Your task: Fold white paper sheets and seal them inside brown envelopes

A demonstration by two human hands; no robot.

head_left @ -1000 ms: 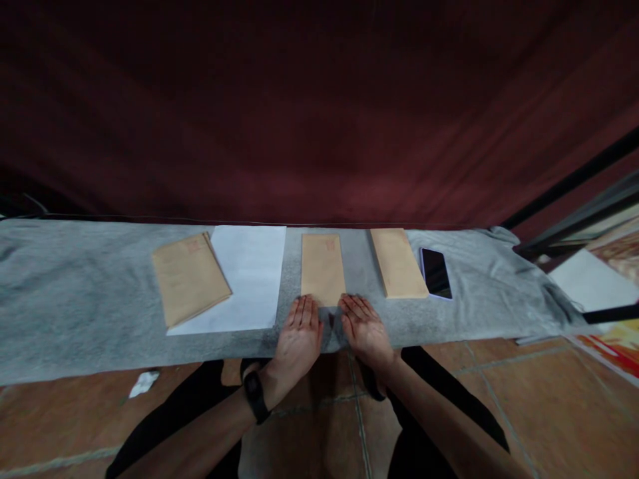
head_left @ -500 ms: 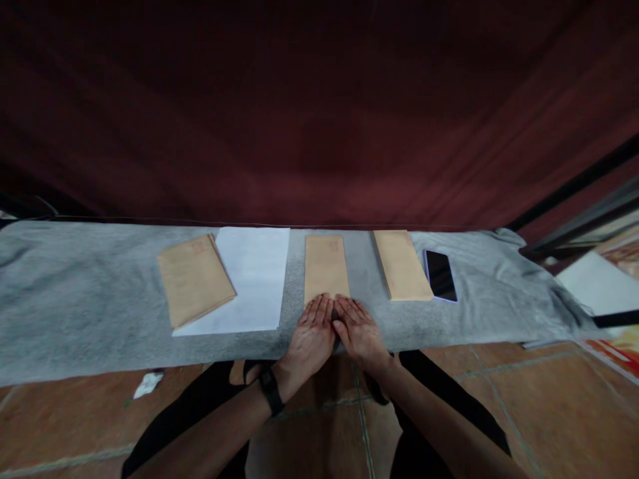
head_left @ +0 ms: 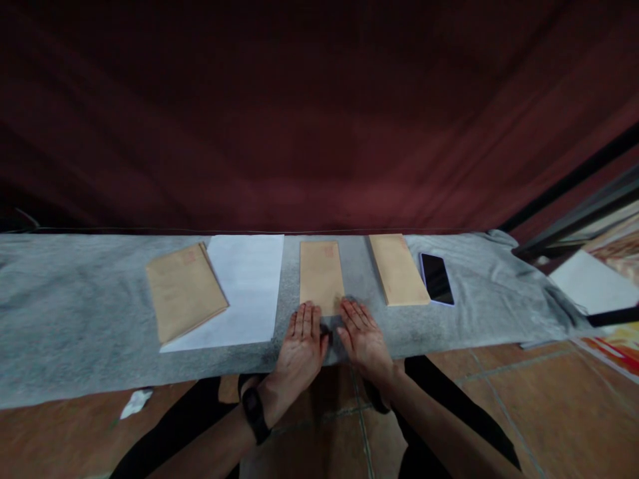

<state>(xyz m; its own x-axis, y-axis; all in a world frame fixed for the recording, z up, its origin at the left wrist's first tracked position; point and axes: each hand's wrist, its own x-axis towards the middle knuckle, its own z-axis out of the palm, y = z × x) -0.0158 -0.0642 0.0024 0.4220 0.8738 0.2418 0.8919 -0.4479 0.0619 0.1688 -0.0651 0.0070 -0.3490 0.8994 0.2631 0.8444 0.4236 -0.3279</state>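
A brown paper envelope (head_left: 321, 276) with a small red print near its far right corner lies flat in front of me. My left hand (head_left: 302, 340) rests palm down with its fingers stretched out, the tips on the envelope's near left corner. At the near right corner, my right hand (head_left: 363, 338) lies just as flat, fingers extended. A gap separates the two hands, and the envelope's near edge shows between them. Neither hand grips anything. A dark band (head_left: 255, 414) is on my left wrist.
Left of me, several brown envelopes (head_left: 186, 293) overlap white paper sheets (head_left: 249, 286). To the right are a brown envelope stack (head_left: 399, 271) and a phone (head_left: 437, 279). Grey cloth (head_left: 499, 286) covers the narrow surface. A dark red curtain (head_left: 319, 133) hangs behind.
My hands have moved apart along the envelope's near edge, left hand leftward and right hand slightly rightward. The envelope stays flat, and the view has shifted slightly.
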